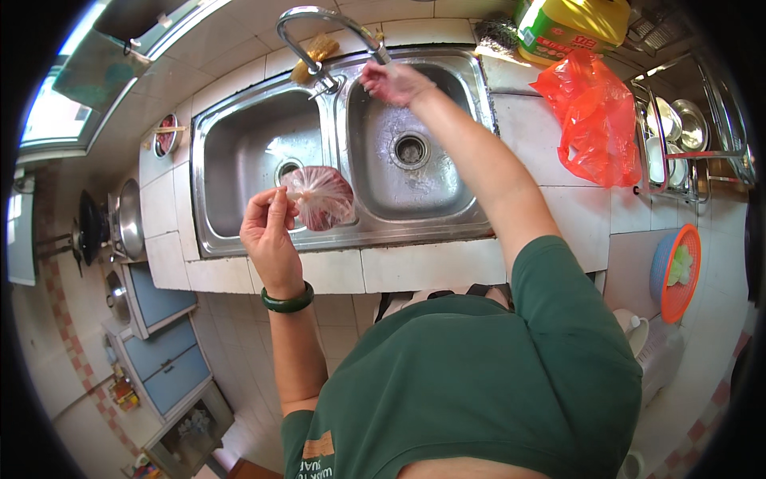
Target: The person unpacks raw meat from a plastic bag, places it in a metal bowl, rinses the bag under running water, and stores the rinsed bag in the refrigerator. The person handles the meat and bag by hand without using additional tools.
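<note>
My left hand [272, 230] pinches the gathered neck of a clear plastic bag [325, 200] between thumb and fingers. Dark red contents, apparently raw meat, fill the bag, which hangs over the front of the left basin [239, 143]. A green bangle [288, 299] circles my left wrist. Just below the spout of the curved chrome faucet [311, 11], my right hand [398, 84] is over the right basin [383, 185]. It is slightly blurred, its fingers loosely spread, and no object shows in it. Wet spots and a drain strainer [410, 149] show in that basin.
A red plastic bag [592, 126] lies right of the sink, before a yellow-green jug [574, 33] and a metal dish rack [697, 154]. A bowl [166, 136] with red contents and chopsticks sits left. An orange-rimmed basket [691, 299] stands lower right.
</note>
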Demonstrator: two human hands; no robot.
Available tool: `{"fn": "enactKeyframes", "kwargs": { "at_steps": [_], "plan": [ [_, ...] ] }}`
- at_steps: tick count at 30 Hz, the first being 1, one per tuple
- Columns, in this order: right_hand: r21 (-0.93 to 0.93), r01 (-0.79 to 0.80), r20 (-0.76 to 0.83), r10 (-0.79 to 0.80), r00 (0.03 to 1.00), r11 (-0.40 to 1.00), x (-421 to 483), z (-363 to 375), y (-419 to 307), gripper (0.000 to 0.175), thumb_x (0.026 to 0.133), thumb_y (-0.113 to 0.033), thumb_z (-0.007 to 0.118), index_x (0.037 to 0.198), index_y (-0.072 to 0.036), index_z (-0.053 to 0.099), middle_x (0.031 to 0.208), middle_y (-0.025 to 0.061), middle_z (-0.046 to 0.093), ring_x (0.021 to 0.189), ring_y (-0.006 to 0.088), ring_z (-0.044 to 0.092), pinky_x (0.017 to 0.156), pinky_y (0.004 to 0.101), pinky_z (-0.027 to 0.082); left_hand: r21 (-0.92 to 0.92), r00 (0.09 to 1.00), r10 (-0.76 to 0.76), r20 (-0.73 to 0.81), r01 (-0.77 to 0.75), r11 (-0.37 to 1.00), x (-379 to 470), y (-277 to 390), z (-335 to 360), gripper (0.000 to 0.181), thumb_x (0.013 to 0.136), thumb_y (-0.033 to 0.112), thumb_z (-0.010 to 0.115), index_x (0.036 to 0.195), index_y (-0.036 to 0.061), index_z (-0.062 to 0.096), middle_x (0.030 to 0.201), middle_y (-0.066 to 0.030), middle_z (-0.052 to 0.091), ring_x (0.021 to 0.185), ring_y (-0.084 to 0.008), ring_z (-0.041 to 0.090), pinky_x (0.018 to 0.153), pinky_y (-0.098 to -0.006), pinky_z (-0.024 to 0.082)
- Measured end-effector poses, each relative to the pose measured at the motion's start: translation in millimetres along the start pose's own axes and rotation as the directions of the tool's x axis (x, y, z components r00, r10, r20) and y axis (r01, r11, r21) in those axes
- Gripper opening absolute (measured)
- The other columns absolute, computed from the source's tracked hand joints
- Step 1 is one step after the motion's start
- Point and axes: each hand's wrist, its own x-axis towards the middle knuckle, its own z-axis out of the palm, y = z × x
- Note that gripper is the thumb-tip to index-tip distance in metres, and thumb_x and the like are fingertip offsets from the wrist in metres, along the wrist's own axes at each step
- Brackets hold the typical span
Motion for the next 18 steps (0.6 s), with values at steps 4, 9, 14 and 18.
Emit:
{"fn": "enactKeyframes", "kwargs": {
  "at_steps": [4,9,14,18],
  "plan": [
    [-0.511,-0.150,0.042,0.199,0.979,0.846,-40.8,-35.5,-46.4,0.019,0.094,-0.021,0.054,0.085,-0.005,0.057,0.073,0.0031,0.055,0.050,0.0084,0.047,0.047,0.0210,0.041,-0.025,1.000,0.004,0.002,-0.004,1.000,-1.4,-4.3,-9.6,0.010,0.092,0.010,0.058,0.093,0.0006,0.063,0.075,-0.0016,0.059,0.065,-0.0058,0.048,0.058,-0.0185,0.036],
    [-0.614,-0.167,-0.124,-0.115,0.986,-0.772,-134.3,-69.9,-51.0,0.032,0.090,-0.032,0.054,0.098,-0.001,0.060,0.101,0.0118,0.061,0.096,0.0252,0.060,0.087,0.0417,0.047,-0.028,1.000,-0.011,0.023,0.011,1.000,0.2,-9.5,-14.0,0.011,0.092,0.010,0.058,0.094,0.0010,0.064,0.076,-0.0012,0.060,0.066,-0.0054,0.050,0.058,-0.0183,0.036],
    [-0.503,-0.248,-0.158,-0.194,0.968,-0.828,-265.3,-36.4,35.8,0.069,0.086,-0.038,0.057,0.137,0.005,0.036,0.145,0.0185,0.032,0.138,0.0294,0.024,0.113,0.0451,0.016,-0.059,0.999,-0.014,0.030,0.016,0.998,2.8,-12.9,-16.1,0.011,0.093,0.010,0.058,0.095,0.0012,0.064,0.077,-0.0018,0.062,0.067,-0.0055,0.052,0.057,-0.0182,0.037],
    [-0.666,-0.237,-0.144,-0.190,0.971,-0.707,-333.4,4.2,80.0,0.066,0.086,-0.035,0.058,0.133,0.008,0.038,0.143,0.0221,0.034,0.136,0.0317,0.028,0.113,0.0456,0.019,-0.075,0.998,-0.028,0.049,0.032,0.997,4.7,-15.8,-16.6,0.011,0.093,0.010,0.058,0.095,0.0010,0.064,0.077,-0.0021,0.062,0.066,-0.0054,0.052,0.057,-0.0175,0.037]
  ]
}}
